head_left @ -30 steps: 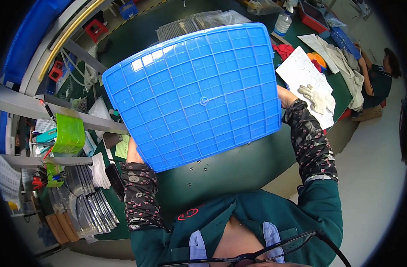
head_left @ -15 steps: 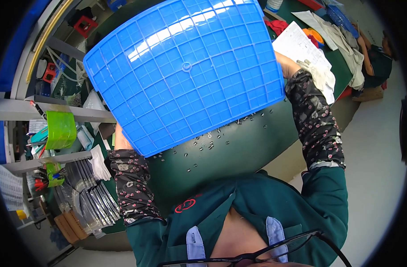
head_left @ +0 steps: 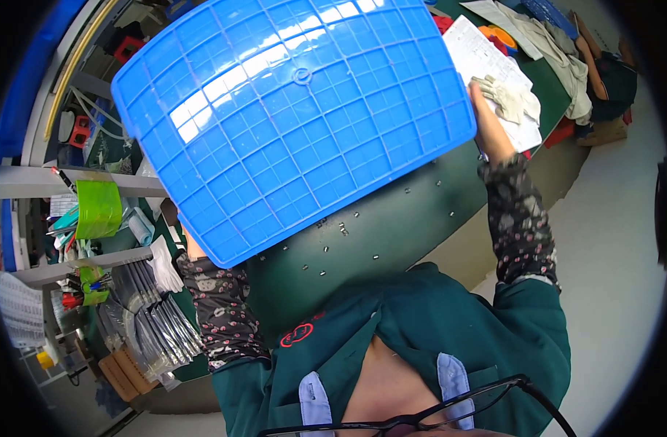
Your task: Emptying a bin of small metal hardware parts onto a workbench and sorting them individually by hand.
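Crate (head_left: 297, 124), blue, bottom up, gripped at both sides: right hand (head_left: 488, 127) on right edge, left hand (head_left: 193, 247) mostly hidden under left corner; small metal parts (head_left: 340, 233) scattered beneath on green table (head_left: 421, 211).

Bright blue crate (head_left: 293, 116), its underside a grid of raised squares with white glare across it. Beneath, a dark green table (head_left: 413, 218) speckled with small silver parts (head_left: 340, 231). Both sleeves (head_left: 519, 218) are black with a pink-and-white floral print, under a deep green jacket (head_left: 421, 335) carrying a red emblem. Off to the side, a lime-green roll (head_left: 99, 209) sits on a grey shelf (head_left: 64, 182). White paper (head_left: 486, 58) lies under pale grey gloves (head_left: 512, 102).
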A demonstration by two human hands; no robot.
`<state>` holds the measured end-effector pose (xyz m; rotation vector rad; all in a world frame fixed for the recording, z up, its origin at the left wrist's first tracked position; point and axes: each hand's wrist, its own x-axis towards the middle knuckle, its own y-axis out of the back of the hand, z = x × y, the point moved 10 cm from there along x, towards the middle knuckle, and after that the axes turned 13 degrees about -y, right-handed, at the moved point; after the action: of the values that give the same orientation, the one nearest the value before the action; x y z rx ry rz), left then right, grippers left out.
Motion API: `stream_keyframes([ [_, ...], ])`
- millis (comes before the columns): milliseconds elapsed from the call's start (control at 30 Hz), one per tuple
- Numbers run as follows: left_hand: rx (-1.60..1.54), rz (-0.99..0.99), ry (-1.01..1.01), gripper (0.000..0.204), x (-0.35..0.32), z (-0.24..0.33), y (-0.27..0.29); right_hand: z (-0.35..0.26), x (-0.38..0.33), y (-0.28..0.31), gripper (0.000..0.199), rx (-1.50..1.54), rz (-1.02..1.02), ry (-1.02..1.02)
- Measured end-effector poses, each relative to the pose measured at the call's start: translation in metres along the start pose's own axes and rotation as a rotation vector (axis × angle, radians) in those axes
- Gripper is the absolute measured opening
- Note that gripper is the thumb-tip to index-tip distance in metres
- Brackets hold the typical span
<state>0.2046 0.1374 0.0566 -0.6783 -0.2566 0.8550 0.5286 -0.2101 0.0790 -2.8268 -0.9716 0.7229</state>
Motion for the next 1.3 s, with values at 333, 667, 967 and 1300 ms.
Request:
stream_keyframes([
  [333,0.066,-0.019,0.028,0.038,-0.021,-0.012,-0.031,0.124,-0.100,-0.003,0.064,-1.400,0.905,0.112],
  [667,0.174,0.110,-0.064,0.039,-0.040,0.007,-0.031,0.186,-0.185,-0.157,0.025,-1.161,-0.672,0.656],
  [967,0.182,0.098,-0.151,0.037,-0.047,0.024,-0.039,0.155,-0.121,-0.184,0.027,-0.864,-0.504,0.590],
  [1300,0.186,0.083,-0.117,0.037,-0.056,0.032,-0.040,0.142,-0.133,-0.053,0.067,-1.421,0.399,0.368],
])
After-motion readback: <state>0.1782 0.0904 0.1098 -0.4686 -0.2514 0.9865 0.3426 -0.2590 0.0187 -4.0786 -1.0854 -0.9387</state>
